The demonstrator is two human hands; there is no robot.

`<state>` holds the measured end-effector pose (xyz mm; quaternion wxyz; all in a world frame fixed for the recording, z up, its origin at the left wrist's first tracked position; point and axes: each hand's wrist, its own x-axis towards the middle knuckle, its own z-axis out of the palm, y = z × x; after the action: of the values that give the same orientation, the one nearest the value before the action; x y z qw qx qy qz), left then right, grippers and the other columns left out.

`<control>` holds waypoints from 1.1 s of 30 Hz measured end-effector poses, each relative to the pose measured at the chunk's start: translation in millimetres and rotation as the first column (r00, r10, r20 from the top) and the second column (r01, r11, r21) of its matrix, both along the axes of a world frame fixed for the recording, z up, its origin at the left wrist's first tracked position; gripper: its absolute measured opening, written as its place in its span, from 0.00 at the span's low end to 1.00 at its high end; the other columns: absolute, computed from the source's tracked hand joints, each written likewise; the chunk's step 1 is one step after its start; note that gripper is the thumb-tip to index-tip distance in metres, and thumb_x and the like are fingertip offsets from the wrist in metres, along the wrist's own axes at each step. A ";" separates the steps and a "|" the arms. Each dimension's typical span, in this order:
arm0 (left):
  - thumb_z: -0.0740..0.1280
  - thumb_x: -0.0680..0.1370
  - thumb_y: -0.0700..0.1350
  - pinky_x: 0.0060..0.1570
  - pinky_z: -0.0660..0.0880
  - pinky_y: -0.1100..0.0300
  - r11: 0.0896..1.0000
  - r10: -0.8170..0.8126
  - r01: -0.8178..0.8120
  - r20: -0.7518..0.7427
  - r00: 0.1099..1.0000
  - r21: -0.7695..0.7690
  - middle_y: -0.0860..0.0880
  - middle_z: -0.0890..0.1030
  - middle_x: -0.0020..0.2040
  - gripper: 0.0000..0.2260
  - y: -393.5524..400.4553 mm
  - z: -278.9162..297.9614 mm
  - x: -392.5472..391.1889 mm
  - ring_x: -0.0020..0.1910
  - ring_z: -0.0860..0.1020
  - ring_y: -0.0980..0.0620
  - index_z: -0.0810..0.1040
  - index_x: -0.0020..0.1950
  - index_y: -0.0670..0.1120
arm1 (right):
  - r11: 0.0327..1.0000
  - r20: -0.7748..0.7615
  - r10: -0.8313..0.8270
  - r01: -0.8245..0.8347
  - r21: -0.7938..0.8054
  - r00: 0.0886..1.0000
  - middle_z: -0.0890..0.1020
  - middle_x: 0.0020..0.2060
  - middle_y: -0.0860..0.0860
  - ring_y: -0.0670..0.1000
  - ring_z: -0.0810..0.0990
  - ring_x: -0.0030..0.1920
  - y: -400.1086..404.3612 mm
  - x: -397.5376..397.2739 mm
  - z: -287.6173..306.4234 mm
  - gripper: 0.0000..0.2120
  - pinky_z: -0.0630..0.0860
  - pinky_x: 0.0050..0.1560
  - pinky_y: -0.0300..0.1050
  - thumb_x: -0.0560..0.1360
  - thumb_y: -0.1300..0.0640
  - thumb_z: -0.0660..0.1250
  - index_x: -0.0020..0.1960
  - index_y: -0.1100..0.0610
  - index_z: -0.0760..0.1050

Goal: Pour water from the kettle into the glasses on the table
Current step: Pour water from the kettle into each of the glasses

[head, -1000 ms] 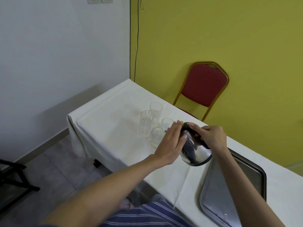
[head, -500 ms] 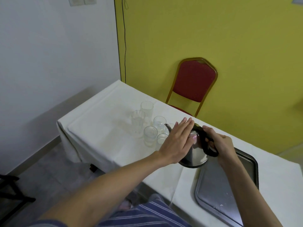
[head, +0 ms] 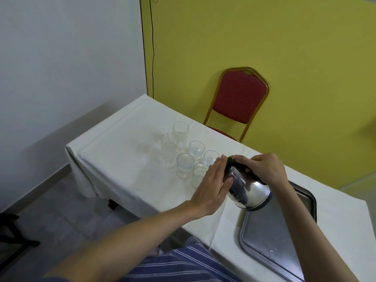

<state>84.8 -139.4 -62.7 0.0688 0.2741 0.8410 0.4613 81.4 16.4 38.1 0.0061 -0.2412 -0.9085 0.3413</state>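
A shiny steel kettle [head: 247, 191] with a black handle is tilted to the left above the white-clothed table [head: 126, 159]. My right hand [head: 264, 169] grips its handle from above. My left hand [head: 212, 186] lies flat against the kettle's left side, fingers straight. Several clear glasses stand in a cluster just left of the kettle: two tall ones [head: 169, 148] at the back and short ones [head: 184, 164] in front. The nearest short glass [head: 198, 174] is partly hidden behind my left hand. The kettle's spout is hidden.
A grey metal tray [head: 270, 237] with a few water drops lies on the table at the right, under the kettle's base. A red chair [head: 239, 98] stands against the yellow wall behind the table. A dark stand [head: 12, 241] is on the floor at the left.
The kettle has tipped further to the left towards the glasses. My right hand has shifted up over the handle, and my left hand stays pressed on the kettle's side.
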 end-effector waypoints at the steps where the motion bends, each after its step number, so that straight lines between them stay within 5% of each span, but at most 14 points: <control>1: 0.47 0.84 0.55 0.76 0.40 0.61 1.000 0.005 -0.005 0.009 1.000 0.002 0.53 0.45 0.81 0.27 0.1 0.3 0.3 0.78 0.40 0.60 0.42 0.80 0.49 | 1.000 -0.004 0.015 -0.015 0.023 1.000 0.80 0.24 0.56 0.51 0.73 0.26 -0.4 -1.7 1.1 0.28 0.67 0.30 0.43 0.68 0.36 0.75 0.28 0.61 0.82; 16: 0.49 0.84 0.54 0.77 0.49 0.58 0.989 0.075 -0.085 0.083 0.994 0.122 0.54 0.48 0.81 0.27 3.8 4.5 2.0 0.79 0.45 0.59 0.44 0.80 0.49 | 0.981 0.008 0.094 -0.094 0.168 0.996 0.83 0.31 0.64 0.53 0.72 0.28 -5.4 -17.0 12.8 0.32 0.66 0.31 0.45 0.68 0.34 0.74 0.33 0.65 0.83; 28: 0.49 0.84 0.56 0.77 0.51 0.52 0.986 0.070 -0.084 0.106 0.992 0.141 0.55 0.48 0.81 0.27 8.1 4.4 2.3 0.79 0.46 0.58 0.43 0.80 0.53 | 0.983 0.017 0.066 -0.068 0.170 0.998 0.85 0.34 0.64 0.53 0.74 0.28 -2.9 -17.8 12.7 0.32 0.68 0.31 0.46 0.66 0.32 0.74 0.33 0.64 0.83; 33: 0.50 0.84 0.56 0.77 0.51 0.53 0.986 0.071 -0.085 0.104 0.992 0.141 0.55 0.48 0.81 0.27 9.5 3.3 3.1 0.79 0.47 0.58 0.43 0.80 0.53 | 0.982 0.031 0.066 -0.070 0.177 0.997 0.79 0.27 0.59 0.52 0.72 0.29 -3.9 -15.2 15.7 0.33 0.65 0.30 0.43 0.68 0.32 0.73 0.36 0.66 0.84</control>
<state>87.9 -129.9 -59.3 0.0719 0.2222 0.8108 0.5368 66.1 12.4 53.8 0.0048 -0.2128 -0.9431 0.2556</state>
